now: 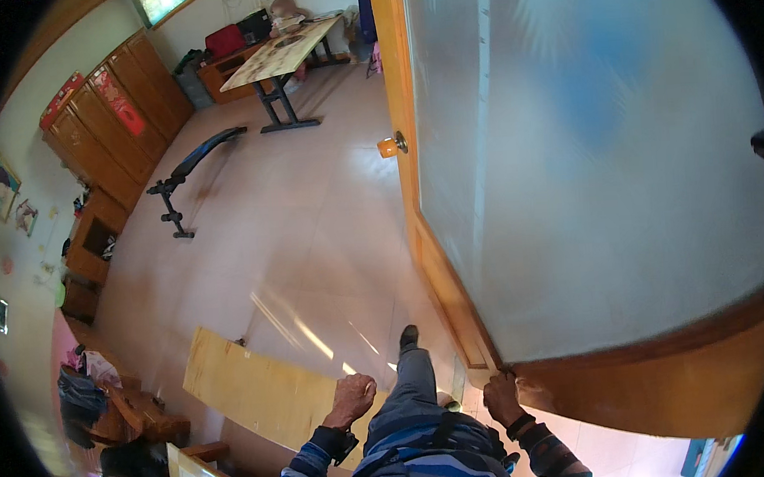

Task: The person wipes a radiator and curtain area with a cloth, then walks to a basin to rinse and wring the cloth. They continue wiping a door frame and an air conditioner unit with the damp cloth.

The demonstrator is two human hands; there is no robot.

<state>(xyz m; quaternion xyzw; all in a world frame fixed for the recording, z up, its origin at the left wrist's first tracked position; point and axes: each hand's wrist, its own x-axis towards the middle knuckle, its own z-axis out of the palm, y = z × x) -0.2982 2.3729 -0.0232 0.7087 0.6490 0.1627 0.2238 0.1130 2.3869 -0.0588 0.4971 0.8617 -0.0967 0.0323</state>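
Observation:
My left hand point(352, 398) is curled into a loose fist in front of my body, with nothing visible in it. Below it in the picture is a long, light wooden board or tabletop point(259, 380), apart from the hand as far as I can tell. My right hand point(502, 398), also curled, appears at the lower corner of the wooden frame around a frosted glass panel point(591, 226); whether it grips or touches the wood cannot be made out. Beyond it stands a wooden door edge point(407, 191) with an amber-coloured knob point(388, 147).
A black sit-up bench point(203, 154) stands on the tiled floor point(315, 223). Farther back is a marble-patterned table point(279, 51) on dark metal legs. Wooden wardrobes point(114, 101) line the left wall. Clothes point(80, 395) lie over wooden furniture at lower left.

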